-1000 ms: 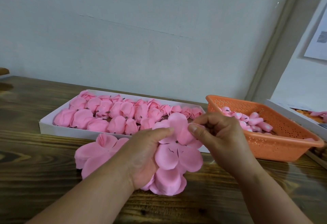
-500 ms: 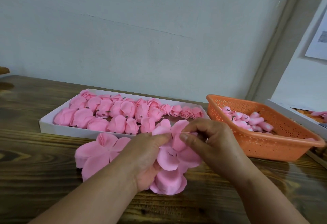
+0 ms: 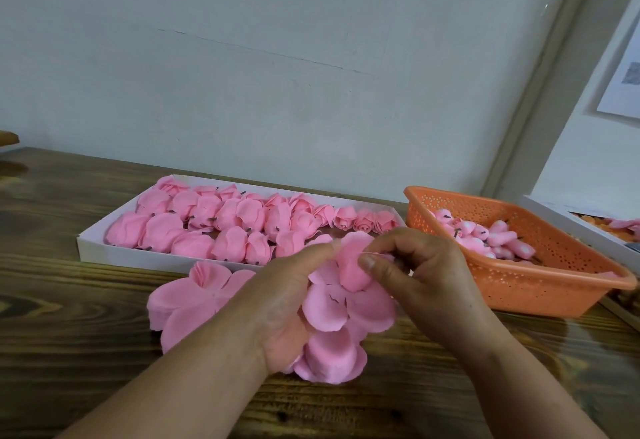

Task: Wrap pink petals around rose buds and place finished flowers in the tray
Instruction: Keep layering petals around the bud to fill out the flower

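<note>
Since a second ago the top petal has been folded down toward the middle of the petal sheet (image 3: 349, 303), so wrapping looks just begun. A dark, grained wooden table (image 3: 69, 352) fills the lower frame. The shallow white tray (image 3: 138, 255), centre left, holds rows of soft, matte finished roses. At right, a perforated orange basket (image 3: 554, 286) holds small buds. The left hand (image 3: 284, 303) grips the sheet; the right hand (image 3: 426, 265) pinches the curled petal, fingers narrow.
</note>
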### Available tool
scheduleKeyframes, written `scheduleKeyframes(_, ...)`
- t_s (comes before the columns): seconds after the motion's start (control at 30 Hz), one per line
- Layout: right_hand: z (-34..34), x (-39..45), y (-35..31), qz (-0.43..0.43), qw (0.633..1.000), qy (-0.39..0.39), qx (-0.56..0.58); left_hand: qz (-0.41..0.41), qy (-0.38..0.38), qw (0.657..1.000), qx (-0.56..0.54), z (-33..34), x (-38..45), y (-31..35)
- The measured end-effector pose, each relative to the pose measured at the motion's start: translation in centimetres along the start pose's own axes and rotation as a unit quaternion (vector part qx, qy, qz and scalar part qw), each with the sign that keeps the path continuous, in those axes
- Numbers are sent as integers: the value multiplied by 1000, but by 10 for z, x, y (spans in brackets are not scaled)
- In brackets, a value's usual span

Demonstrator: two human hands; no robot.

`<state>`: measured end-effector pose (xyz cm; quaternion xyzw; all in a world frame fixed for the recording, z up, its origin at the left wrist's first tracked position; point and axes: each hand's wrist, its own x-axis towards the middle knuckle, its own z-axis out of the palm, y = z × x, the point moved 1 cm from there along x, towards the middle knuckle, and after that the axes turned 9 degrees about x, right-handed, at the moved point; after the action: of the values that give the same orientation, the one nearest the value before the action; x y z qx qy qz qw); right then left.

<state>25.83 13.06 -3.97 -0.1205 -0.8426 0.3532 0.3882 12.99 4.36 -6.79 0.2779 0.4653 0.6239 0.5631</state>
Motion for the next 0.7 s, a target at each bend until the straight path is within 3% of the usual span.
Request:
scheduleKeyframes(0.13,-1,0,-3,-32,999,37,-22,-6,-34,998,-53,-2,0,7)
scheduleKeyframes(0.3,-3,2,0,-34,995,88,-13,-15,41,994,-104,-4,0,11)
scheduleKeyframes(0.5,-4,3,3,-3,993,115,24,-39,34,973,-224,-10,-2,15)
scheduleKeyframes(0.6,-5,5,5,32,985,135,101,-9,28,987,-159,-10,-1,13)
scheduleKeyframes(0.7,-7,6,11,79,965,161,189,51,33,998,3,-7,-2,8)
